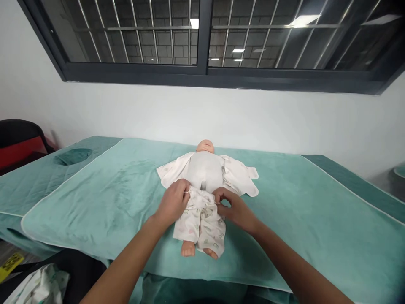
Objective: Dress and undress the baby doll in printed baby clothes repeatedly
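Note:
A baby doll [205,146] lies on its back, head toward the wall and feet toward me. Its legs are in white printed baby pants [209,217], with both feet showing below the cuffs. My left hand [174,200] pinches the waistband at the left side. On the opposite side, my right hand [234,207] has the waistband between thumb and fingers. A white baby shirt [242,175] is spread open under the doll, its sleeves out to both sides. The pale grey torso [205,169] is uncovered.
A green cover [300,211] lies over the massage bed, which has a face hole [73,156] at the left. A black and red chair [22,143] stands far left. Printed cloth [41,285] rests on a dark surface at lower left. Behind is a white wall with a barred window.

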### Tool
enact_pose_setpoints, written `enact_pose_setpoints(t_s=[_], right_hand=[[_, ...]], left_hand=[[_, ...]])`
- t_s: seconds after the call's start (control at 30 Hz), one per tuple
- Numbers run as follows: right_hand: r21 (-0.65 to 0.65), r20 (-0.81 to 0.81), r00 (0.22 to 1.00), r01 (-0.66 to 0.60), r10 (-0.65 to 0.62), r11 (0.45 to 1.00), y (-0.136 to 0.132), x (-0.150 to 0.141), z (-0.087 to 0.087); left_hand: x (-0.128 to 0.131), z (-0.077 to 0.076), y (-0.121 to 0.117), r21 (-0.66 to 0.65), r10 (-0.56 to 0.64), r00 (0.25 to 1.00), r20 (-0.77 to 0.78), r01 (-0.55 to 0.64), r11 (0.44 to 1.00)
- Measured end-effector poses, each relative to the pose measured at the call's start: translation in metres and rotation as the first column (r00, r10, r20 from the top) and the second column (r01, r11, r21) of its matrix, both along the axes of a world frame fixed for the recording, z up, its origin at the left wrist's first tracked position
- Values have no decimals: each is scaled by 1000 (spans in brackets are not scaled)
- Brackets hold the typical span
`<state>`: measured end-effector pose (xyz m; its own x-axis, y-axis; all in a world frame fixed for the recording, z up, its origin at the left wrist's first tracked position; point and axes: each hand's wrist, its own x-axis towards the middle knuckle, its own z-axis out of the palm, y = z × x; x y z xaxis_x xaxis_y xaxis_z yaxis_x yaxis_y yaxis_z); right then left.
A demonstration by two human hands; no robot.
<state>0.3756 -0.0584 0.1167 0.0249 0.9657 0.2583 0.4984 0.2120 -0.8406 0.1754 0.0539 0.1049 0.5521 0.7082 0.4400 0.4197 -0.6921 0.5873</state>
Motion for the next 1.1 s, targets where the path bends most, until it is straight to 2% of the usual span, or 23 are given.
enact_pose_setpoints(t_s=[0.1,0.2,0.27,0.33,0.4,0.47,0.53,0.63,0.73,0.8,0.87,1.0,1.03,1.1], right_hand=[[-112,-221,975,-52,26,992,7,0,16],[-196,-337,939,-139,66,971,15,-1,28],[-242,-289,950,-191,117,951,20,-2,33],[-265,-167,973,-202,162,943,23,-3,36],[-259,-127,975,-211,183,942,26,-3,38],[-234,-187,967,-217,175,948,28,-2,40],[-203,-266,951,-217,159,955,30,-1,42],[-201,-312,937,-225,156,953,35,0,45],[-195,-323,928,-260,189,946,40,4,51],[-215,-290,934,-276,208,937,41,12,52],[-264,-206,959,-247,196,932,39,26,49],[-356,16,982,-171,189,918,29,60,24],[-371,86,978,-144,188,918,27,66,15],[-356,229,964,-49,137,933,26,72,-2]], left_hand=[[10,9,-6,-136,-46,996,73,56,989],[12,24,-9,-174,-157,988,6,156,972],[10,35,-11,-185,-242,968,-73,225,957],[6,46,-12,-241,-315,943,-107,283,929],[2,59,-14,-368,-394,913,-108,332,869],[0,71,-15,-503,-457,886,-76,361,785],[0,80,-14,-580,-478,878,-6,386,717],[6,84,-10,-599,-455,885,96,417,684],[13,80,-2,-592,-440,892,102,410,694],[15,75,7,-573,-397,912,98,378,727],[13,65,18,-541,-302,946,119,317,779],[6,27,35,-401,-58,996,67,80,912],[5,16,37,-378,-3,999,41,18,926],[5,-5,37,-399,54,998,38,-34,916]])
